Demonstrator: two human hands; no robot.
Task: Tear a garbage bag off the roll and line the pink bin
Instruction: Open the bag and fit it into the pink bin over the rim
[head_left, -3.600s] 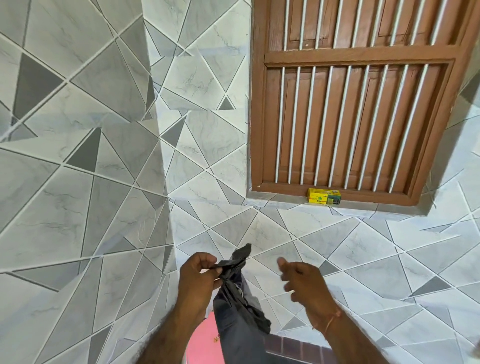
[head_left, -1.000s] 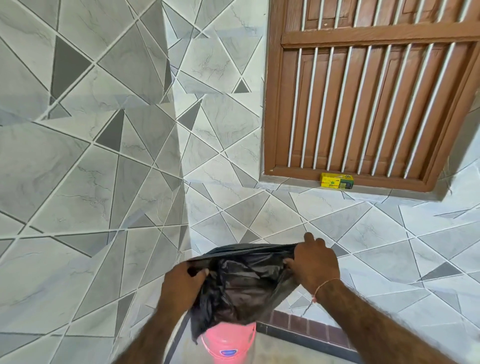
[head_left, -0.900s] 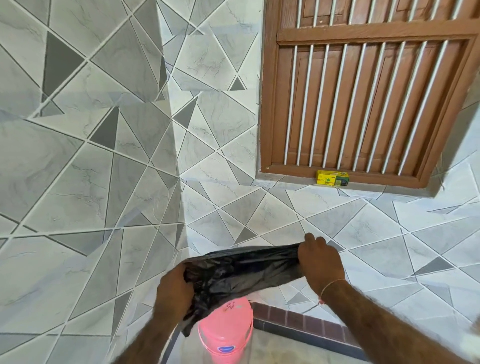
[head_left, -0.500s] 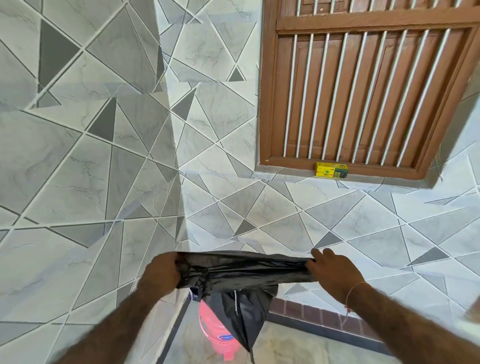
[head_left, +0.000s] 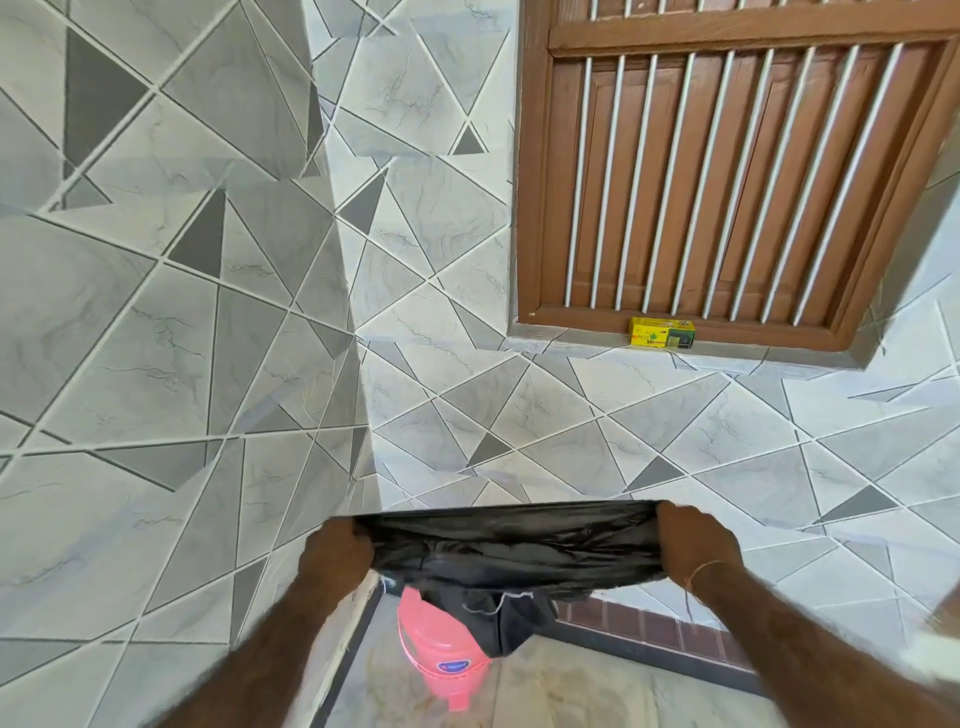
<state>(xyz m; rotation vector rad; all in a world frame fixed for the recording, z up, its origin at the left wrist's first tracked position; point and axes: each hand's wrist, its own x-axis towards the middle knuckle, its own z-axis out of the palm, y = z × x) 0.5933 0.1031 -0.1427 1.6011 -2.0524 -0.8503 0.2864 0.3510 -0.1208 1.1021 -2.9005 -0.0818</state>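
A black garbage bag (head_left: 511, 551) is stretched wide between both hands, its mouth pulled taut and its body hanging down. My left hand (head_left: 335, 553) grips the bag's left edge. My right hand (head_left: 696, 545) grips the right edge; a thin thread bracelet circles that wrist. The pink bin (head_left: 441, 657) stands on the floor below the bag, in the corner, with a blue label on its side. The hanging bag hides part of the bin's top. No roll is in view.
Grey geometric wall tiles (head_left: 171, 332) close in on the left and ahead. A brown wooden barred window (head_left: 727, 171) is at upper right, with a small yellow box (head_left: 661, 332) on its sill. A dark brick-pattern skirting (head_left: 649, 631) runs along the floor.
The bag went from a bunched strip in my left hand to being opened by both hands. Over the last second my hands moved further apart, stretching the mouth wider above the bin.
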